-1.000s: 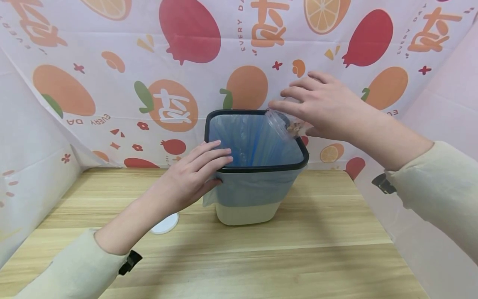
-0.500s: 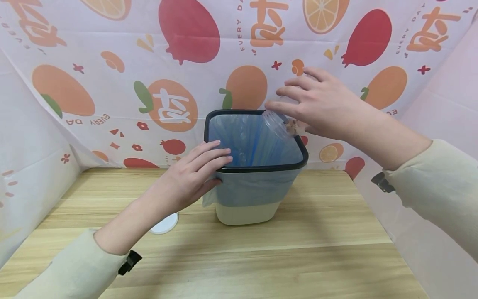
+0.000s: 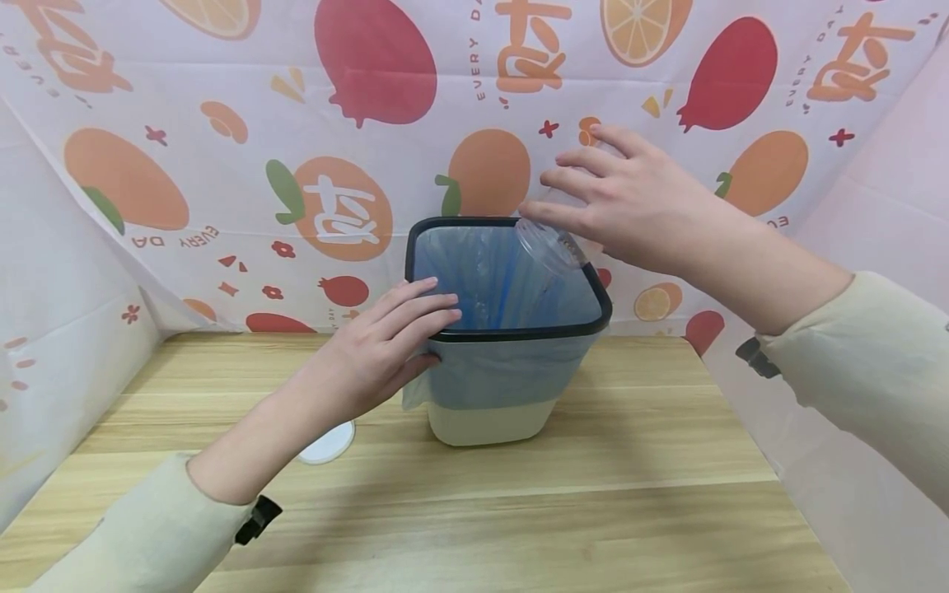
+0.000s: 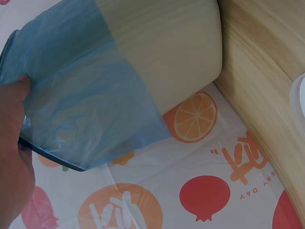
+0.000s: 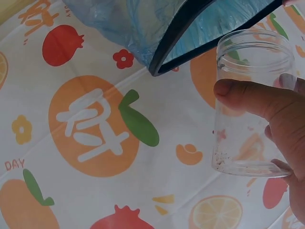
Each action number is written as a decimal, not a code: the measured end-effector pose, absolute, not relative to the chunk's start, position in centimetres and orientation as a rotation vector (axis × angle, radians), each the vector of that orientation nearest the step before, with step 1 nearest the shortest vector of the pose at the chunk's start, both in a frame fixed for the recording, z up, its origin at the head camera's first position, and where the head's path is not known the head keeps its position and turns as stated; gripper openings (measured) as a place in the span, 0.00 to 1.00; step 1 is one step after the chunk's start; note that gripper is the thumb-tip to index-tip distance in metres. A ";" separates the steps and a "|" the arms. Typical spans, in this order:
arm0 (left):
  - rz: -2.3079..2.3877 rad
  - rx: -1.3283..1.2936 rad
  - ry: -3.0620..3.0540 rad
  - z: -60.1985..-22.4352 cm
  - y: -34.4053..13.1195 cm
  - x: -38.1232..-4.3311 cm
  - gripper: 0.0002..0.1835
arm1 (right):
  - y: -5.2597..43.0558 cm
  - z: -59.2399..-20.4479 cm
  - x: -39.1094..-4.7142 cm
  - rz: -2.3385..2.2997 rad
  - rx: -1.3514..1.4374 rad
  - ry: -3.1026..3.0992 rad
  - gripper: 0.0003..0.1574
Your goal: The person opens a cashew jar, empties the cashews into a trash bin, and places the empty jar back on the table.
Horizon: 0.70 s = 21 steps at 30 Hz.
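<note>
A cream trash can (image 3: pixel 489 426) stands on the table, lined with a translucent blue bag (image 3: pixel 511 375) under a black rim (image 3: pixel 534 334). My left hand (image 3: pixel 378 342) grips the near-left part of the rim, fingers over the inside and thumb outside. Above the far-right corner my right hand (image 3: pixel 630 202) holds a clear plastic jar (image 3: pixel 549 247), its mouth tipped down into the can. In the right wrist view the thumb and fingers wrap the jar (image 5: pixel 238 138); only small brown crumbs (image 5: pixel 220 160) cling near its base. The can's bottom is hidden.
A round white lid (image 3: pixel 329 443) lies on the wooden table (image 3: pixel 593 527), partly behind my left forearm. A fruit-printed cloth (image 3: pixel 222 181) hangs close behind the can, and cloth also borders both sides.
My right hand has shifted slightly left and up, tipping the jar further. Brown bits seen in the jar earlier have mostly left it. My left hand stays put.
</note>
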<state>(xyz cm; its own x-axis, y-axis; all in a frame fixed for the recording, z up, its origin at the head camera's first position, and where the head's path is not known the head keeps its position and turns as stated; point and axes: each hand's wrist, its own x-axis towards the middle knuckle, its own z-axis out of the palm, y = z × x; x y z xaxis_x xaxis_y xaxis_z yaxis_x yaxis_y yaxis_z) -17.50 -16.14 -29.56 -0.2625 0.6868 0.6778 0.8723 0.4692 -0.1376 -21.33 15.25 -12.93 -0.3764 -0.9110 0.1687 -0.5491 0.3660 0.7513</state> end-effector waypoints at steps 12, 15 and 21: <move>-0.353 -1.294 -2.031 -29.6 -16.2 -17.7 0.36 | 15.5 -13.2 -21.6 -0.804 1.250 -2.076 0.61; -0.357 -1.292 -2.035 -29.6 -16.2 -17.6 0.36 | 15.9 -13.3 -21.7 -0.780 1.256 -2.084 0.59; -0.350 -1.286 -2.043 -29.6 -16.2 -17.6 0.36 | 17.1 -13.7 -21.8 -0.733 1.239 -2.151 0.63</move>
